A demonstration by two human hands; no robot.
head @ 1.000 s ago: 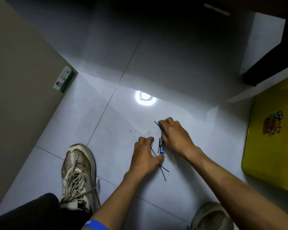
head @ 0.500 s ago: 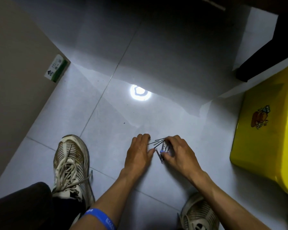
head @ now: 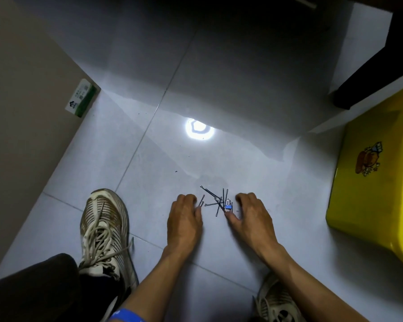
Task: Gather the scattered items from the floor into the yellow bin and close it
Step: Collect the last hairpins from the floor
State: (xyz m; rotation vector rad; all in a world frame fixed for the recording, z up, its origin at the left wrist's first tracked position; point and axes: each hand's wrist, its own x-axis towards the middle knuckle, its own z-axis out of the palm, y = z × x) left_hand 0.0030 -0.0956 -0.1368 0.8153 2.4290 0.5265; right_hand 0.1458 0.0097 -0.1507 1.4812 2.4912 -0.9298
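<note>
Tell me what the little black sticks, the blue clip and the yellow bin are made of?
The black pins look like thin dark metal wire, probably hairpins: they are hair-thin and bent. The blue clip seems to be painted metal with bare wire handles. The yellow bin looks like smooth, slightly glossy plastic, with a cartoon sticker on its side. The floor looks like shiny tile, since it mirrors a lamp.

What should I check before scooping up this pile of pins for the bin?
1. Hairpins bunched in one pile between the hands: ok.
2. Blue binder clip in the pile: ok.
3. Left hand and right hand flank the pile, holding nothing: ok.
4. Yellow bin close on the right, top open: ok.
5. Stray pins elsewhere on the floor: cannot tell, dark beyond the light.
</note>
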